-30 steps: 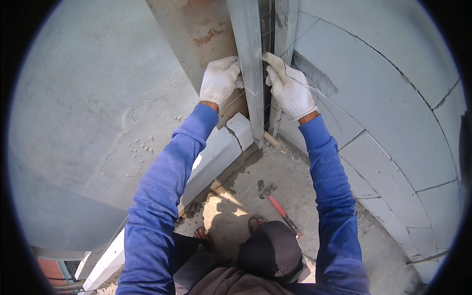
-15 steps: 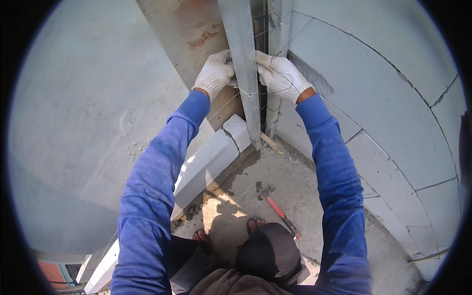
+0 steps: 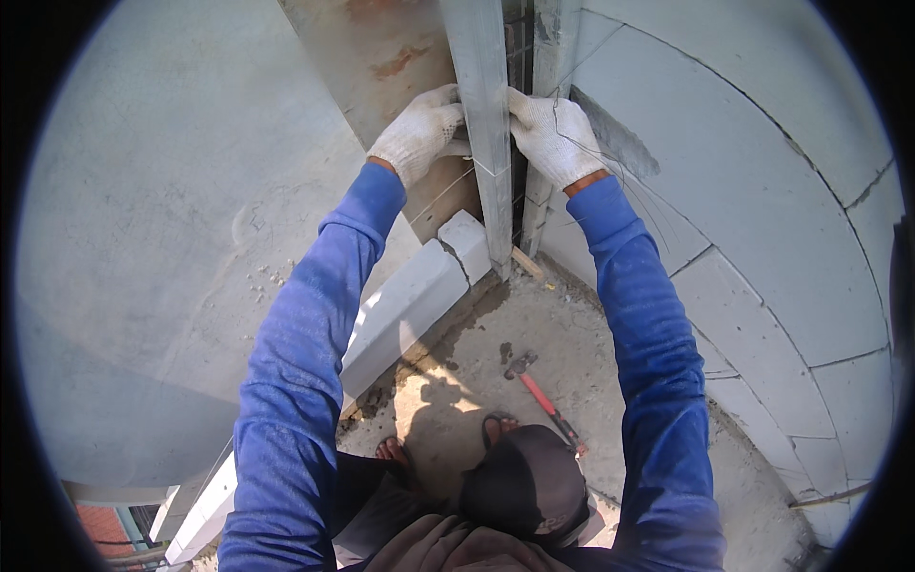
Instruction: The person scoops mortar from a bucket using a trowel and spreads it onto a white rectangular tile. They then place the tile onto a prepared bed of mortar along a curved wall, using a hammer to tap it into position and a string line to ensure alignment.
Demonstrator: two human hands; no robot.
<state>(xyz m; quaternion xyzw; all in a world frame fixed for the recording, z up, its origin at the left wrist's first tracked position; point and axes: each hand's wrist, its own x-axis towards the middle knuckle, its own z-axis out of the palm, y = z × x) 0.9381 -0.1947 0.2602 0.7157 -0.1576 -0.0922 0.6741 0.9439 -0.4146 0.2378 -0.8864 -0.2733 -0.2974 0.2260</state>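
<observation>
A long grey upright board stands in the corner between my hands. At its left edge is my left hand in a white knit glove, fingers curled in; their tips are partly hidden, and what they hold does not show. On the opposite edge, my gloved right hand is closed, its fingertips partly behind the board. Thin dark wire trails loosely from the right glove, and the pinch itself is hidden. A fine line crosses the board's face just below hand height.
A block wall curves along the right; a smooth grey panel fills the left. Low pale blocks run to the board's foot. A red-handled hammer lies on the concrete floor, near a small wooden stick.
My right hand has shifted slightly up and right, and its wire loop now trails down past the wrist. The left hand has moved slightly up. The view has shifted a little.
</observation>
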